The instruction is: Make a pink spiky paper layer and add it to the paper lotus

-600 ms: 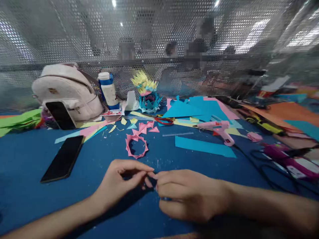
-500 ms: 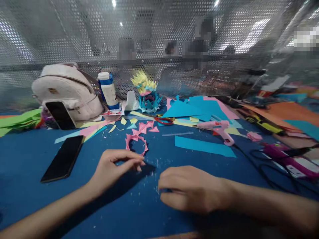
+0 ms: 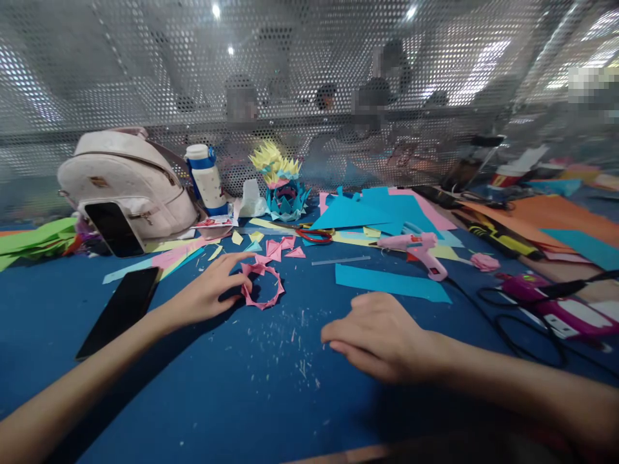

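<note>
A ring of folded pink paper (image 3: 277,298) with pointed tips lies on the blue table (image 3: 232,399). My left hand (image 3: 210,290) is at its left side with the fingers apart, and the fingertips reach the ring's edge. Several loose pink folded pieces (image 3: 274,249) sit just behind the ring. Lower right of the ring, my right hand (image 3: 382,338) hovers low with its fingers curled and pressed together. Whatever may be between those fingers is hidden. Small white shreds (image 3: 302,367) are scattered over the table between the two hands.
A pink glue gun (image 3: 411,243), red-handled scissors (image 3: 314,235) and a blue paper strip (image 3: 391,283) lie ahead. At left are a phone (image 3: 118,316) and a backpack (image 3: 126,174); a bottle (image 3: 207,180) stands behind. Black cables (image 3: 512,335) loop at right.
My left hand has moved left and forward to the pink ring, its fingers spreading. My right hand has shifted slightly right and up, away from the left one.
</note>
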`<state>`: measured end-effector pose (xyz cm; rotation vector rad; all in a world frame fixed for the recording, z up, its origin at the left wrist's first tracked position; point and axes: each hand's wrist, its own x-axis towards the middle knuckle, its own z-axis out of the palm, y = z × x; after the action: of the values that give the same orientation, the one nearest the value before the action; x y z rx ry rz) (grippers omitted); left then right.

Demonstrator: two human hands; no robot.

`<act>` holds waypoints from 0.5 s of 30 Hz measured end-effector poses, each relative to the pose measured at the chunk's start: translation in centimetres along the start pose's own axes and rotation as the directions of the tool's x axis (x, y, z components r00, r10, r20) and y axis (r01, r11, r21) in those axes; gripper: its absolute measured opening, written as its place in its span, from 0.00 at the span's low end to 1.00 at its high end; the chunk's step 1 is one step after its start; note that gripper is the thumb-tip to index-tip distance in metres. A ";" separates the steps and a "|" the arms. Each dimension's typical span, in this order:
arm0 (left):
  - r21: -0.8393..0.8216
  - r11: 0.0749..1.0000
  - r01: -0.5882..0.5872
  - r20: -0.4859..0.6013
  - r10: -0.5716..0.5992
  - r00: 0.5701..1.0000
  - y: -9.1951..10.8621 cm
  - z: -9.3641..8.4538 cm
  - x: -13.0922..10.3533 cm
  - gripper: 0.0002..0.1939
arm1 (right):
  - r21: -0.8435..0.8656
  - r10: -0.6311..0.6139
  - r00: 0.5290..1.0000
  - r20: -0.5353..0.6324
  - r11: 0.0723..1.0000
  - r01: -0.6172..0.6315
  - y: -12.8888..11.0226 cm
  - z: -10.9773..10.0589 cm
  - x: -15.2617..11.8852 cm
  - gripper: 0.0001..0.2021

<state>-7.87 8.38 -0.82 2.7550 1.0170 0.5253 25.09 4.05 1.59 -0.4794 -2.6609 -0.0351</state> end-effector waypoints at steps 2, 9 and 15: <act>-0.032 0.999 -0.022 -0.011 0.022 1.000 0.2 -0.1 0.1 0.11 | 0.005 0.021 0.999 -0.027 1.000 -0.021 0.3 -0.2 0.2 0.12; -0.091 0.992 -0.091 -0.001 0.091 0.996 3.3 -0.7 0.2 0.09 | 0.080 0.189 0.978 0.093 0.977 -0.196 1.2 -0.7 0.1 0.10; -0.038 0.993 -0.107 0.038 0.109 0.993 5.3 0.6 -0.2 0.05 | 0.132 0.349 0.916 0.199 0.916 -0.378 2.0 -1.0 -1.1 0.08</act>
<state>-4.60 4.20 0.02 2.7891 0.8449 0.4960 27.10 5.44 1.96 -0.9527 -2.6609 0.3570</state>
